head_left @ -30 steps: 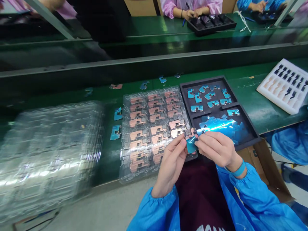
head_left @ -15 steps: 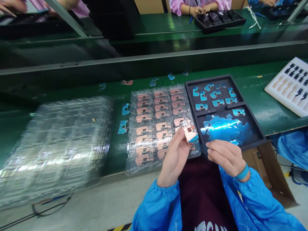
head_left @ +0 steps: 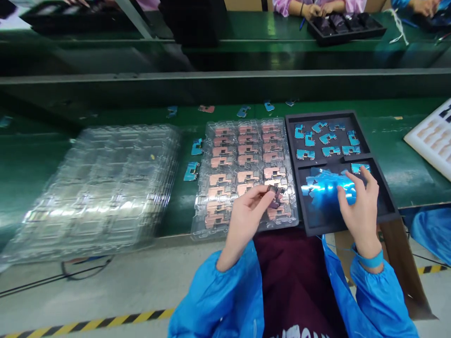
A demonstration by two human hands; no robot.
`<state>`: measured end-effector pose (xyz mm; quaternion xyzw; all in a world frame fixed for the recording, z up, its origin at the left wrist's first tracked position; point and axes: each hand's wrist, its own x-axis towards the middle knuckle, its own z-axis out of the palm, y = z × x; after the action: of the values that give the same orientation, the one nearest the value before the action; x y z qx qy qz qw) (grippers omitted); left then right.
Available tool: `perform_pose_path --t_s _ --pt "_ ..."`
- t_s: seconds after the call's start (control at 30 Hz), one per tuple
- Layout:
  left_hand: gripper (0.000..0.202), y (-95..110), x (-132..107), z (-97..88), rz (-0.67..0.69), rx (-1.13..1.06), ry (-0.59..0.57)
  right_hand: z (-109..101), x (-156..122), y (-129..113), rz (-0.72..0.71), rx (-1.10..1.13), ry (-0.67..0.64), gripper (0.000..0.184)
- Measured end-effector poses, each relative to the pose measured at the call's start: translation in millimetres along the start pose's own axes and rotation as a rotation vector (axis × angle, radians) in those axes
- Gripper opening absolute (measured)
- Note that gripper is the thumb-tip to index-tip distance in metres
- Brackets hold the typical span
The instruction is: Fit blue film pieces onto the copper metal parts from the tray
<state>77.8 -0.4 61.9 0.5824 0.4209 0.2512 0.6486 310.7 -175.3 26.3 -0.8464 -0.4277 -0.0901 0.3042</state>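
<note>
My left hand (head_left: pixel 245 215) pinches a small circuit board (head_left: pixel 276 199) between thumb and fingers, its dark side showing, above the front right of the clear plastic tray (head_left: pixel 201 226). Rows of copper-coloured boards (head_left: pixel 246 149) fill that tray. Over the front compartment of the black tray (head_left: pixel 386 197), my right hand (head_left: pixel 361 213) has its thumb and fingers apart with nothing visible between them. Beneath its fingertips lies a pile of blue film pieces (head_left: pixel 322 188). A blue-covered board (head_left: pixel 360 168) is just beyond those fingers. Several more blue boards (head_left: pixel 331 151) lie in the back compartment.
Stacked clear trays (head_left: pixel 102 188) stand at the left. Loose blue boards (head_left: pixel 191 172) and a reddish board (head_left: pixel 206 109) lie on the green bench (head_left: pixel 384 136). A white foam tray (head_left: pixel 428 141) is at the right. Across the bench, a co-worker's hands (head_left: pixel 320 10) touch a black tray (head_left: pixel 347 32).
The board in my left hand has turned from its copper side to its dark side. My right hand has moved right and forward over the film pile, its fingers spreading. The view has shifted.
</note>
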Motion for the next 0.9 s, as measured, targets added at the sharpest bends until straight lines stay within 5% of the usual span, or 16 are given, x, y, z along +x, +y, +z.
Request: perform_pose_path --t_s 0.13,0.23,0.4,0.63,0.8,0.9 --pt "0.022 9 9 -24.1 0.178 0.422 -0.211 4 0 -14 -0.035 0.080 -0.049 0.037" --pt "0.027 7 21 -19.6 0.213 0.589 -0.283 10 -1 -19 -0.045 0.117 -0.090 0.036" --pt "0.011 -10 33 0.1 0.272 0.687 -0.179 14 -8 -23 -0.041 0.151 -0.132 0.034" --pt "0.013 -31 28 -0.8 0.588 0.928 -0.108 0 0 -30 -0.078 0.166 -0.154 0.033" --pt "0.020 -36 27 -2.6 0.739 1.001 -0.040 -26 17 -38 -0.126 0.164 -0.100 0.033" --pt "0.017 -12 23 -17.5 0.794 0.954 -0.042 -59 30 -43 -0.199 0.160 -0.151 0.032"
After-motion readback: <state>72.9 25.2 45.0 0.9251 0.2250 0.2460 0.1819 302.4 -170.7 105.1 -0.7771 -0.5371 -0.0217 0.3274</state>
